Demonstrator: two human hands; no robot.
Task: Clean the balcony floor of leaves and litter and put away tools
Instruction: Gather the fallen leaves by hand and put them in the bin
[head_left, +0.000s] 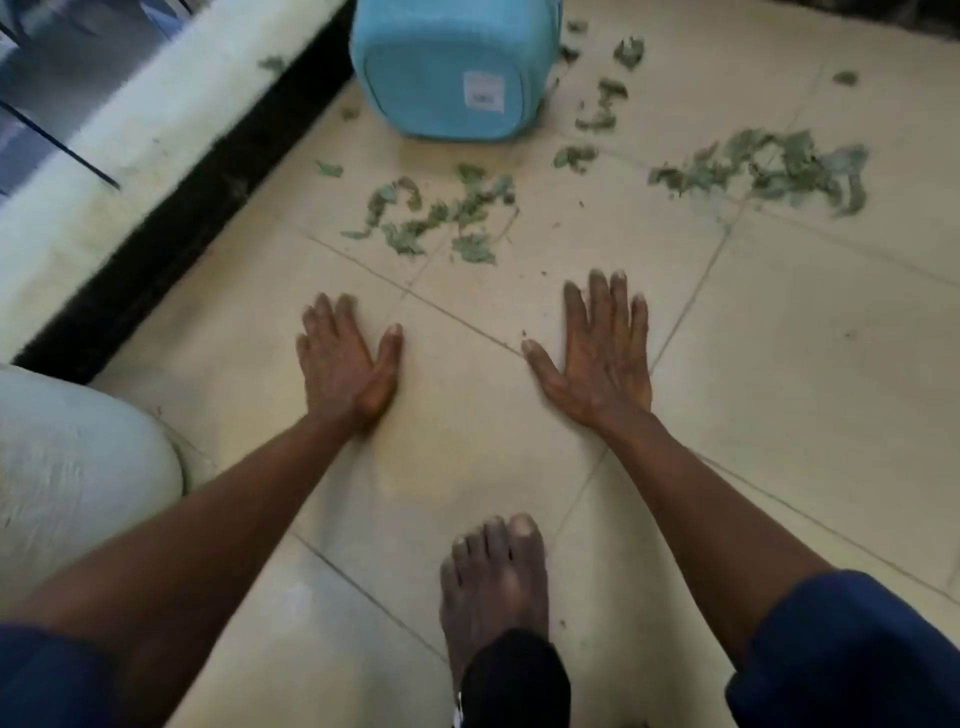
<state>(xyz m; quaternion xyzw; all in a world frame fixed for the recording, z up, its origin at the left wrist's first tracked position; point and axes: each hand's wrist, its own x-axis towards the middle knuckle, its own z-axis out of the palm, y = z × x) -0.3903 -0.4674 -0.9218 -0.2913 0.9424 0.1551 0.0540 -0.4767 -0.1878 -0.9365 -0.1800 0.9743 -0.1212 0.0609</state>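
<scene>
Both grips are empty: left hand (349, 358) and right hand (597, 348) lie flat on the floor (779, 364); next, gathering leaves (441, 215) ahead.

One pale blue bin (457, 67). Two broad scatters of leaves on the tiled floor (779, 364): the first scatter (441, 215) just in front of the bin, the second scatter (769, 169) further off to the bin's right. One thinner trail of leaves (602, 106) close by the bin's right side. At least six loose single leaves lie around the bin, too blurred for an exact count. Two hands on the near side of the bin: left hand (345, 358), right hand (602, 353). One bare foot (493, 582), further from the bin than the hands. One white rounded object (67, 467), near left of the bin. Two blue sleeves (857, 649)
</scene>
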